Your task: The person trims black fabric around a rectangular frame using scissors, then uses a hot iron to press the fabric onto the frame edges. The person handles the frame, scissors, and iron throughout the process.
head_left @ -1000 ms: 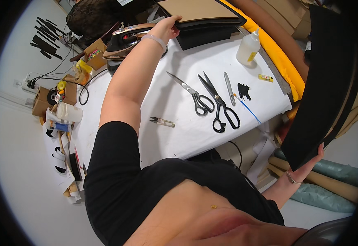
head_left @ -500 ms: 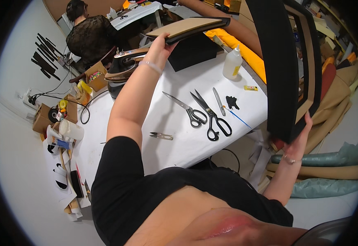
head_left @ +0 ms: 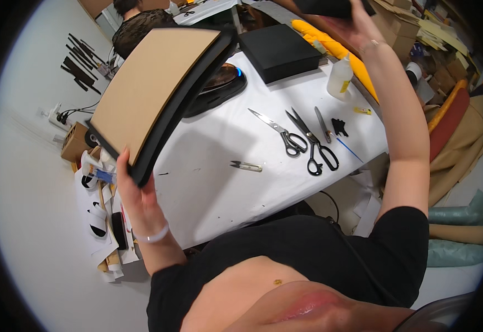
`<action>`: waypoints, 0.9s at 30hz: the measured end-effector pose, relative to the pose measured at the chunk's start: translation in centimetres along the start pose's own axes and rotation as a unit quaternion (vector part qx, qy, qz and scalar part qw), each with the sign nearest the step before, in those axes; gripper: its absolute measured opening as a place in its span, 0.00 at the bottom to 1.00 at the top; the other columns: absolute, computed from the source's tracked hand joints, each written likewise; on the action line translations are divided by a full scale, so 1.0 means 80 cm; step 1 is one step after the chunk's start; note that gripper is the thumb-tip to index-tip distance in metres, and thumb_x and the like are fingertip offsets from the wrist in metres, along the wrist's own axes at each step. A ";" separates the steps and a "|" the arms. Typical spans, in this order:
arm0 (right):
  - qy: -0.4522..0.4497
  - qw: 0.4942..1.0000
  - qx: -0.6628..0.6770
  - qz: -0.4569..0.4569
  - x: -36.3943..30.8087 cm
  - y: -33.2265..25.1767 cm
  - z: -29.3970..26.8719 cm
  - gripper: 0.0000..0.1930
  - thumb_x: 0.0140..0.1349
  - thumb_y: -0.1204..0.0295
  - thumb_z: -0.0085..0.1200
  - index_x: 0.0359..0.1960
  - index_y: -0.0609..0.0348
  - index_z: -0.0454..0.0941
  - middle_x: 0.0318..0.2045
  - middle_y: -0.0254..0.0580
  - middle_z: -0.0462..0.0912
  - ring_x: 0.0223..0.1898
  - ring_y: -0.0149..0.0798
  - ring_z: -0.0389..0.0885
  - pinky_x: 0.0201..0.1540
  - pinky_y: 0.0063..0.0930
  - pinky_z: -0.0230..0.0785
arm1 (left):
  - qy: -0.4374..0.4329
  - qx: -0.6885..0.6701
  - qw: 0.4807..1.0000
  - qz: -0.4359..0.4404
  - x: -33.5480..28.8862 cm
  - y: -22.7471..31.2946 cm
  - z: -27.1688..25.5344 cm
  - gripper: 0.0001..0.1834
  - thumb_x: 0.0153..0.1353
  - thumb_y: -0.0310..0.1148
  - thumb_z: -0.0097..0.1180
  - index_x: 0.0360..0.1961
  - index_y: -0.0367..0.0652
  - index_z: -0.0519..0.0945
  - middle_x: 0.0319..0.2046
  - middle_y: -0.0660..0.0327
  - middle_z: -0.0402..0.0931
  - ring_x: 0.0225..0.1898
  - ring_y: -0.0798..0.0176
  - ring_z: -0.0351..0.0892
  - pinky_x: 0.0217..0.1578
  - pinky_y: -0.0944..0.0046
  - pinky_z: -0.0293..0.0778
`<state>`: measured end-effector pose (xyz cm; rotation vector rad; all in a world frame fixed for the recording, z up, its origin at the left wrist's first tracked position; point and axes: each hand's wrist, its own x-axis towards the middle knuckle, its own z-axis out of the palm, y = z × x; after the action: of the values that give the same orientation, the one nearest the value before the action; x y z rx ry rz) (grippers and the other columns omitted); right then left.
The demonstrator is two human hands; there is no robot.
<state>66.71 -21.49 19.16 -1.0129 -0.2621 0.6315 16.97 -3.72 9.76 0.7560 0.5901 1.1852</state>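
Note:
My left hand grips the near corner of a curved black panel faced with tan board, thumb on the tan side. The panel is raised and tilted above the table's left side. Far right, at the top edge, my right hand is closed on a black frame, mostly cut off by the picture's edge. A black box-like block rests on the white table between them. Two shears, a silver pair and a black pair, lie nearer, beside thread snips.
A clear squeeze bottle, a grey pen-like tool and a black scrap are on the right. An iron shows partly behind the panel. Rolled material lies right of the table. Another person sits beyond.
My left hand has come nearer and leftward with the panel, turning its tan face up. My right hand has risen toward the far edge with the black frame. The view has shifted too.

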 end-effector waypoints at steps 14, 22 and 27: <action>0.082 0.973 -0.200 0.080 0.247 0.208 -0.024 0.39 0.63 0.43 0.60 0.65 0.62 0.69 0.54 0.56 0.80 0.36 0.55 0.89 0.35 0.41 0.87 | 0.137 0.216 0.948 0.189 -0.154 0.028 -0.144 0.24 0.71 0.38 0.55 0.63 0.36 0.74 0.58 0.55 0.78 0.58 0.60 0.80 0.60 0.61 0.78; 0.125 0.951 -0.266 0.100 0.231 0.225 -0.053 0.48 0.60 0.38 0.59 0.70 0.64 0.61 0.53 0.62 0.80 0.37 0.53 0.90 0.36 0.38 0.88 | 0.151 0.105 0.980 0.075 -0.128 0.014 -0.157 0.24 0.70 0.38 0.56 0.62 0.35 0.75 0.56 0.55 0.80 0.56 0.59 0.82 0.59 0.59 0.79; 0.135 0.950 -0.269 0.078 0.222 0.219 -0.060 0.45 0.65 0.39 0.55 0.70 0.67 0.64 0.62 0.59 0.74 0.35 0.56 0.90 0.34 0.40 0.88 | 0.075 0.015 0.997 0.010 -0.103 0.002 -0.146 0.23 0.70 0.38 0.55 0.62 0.36 0.76 0.55 0.54 0.82 0.55 0.57 0.83 0.59 0.59 0.79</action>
<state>76.67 -7.61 0.32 -1.6446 -0.1124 0.5658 5.76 -9.14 2.78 0.7040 0.7281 1.2617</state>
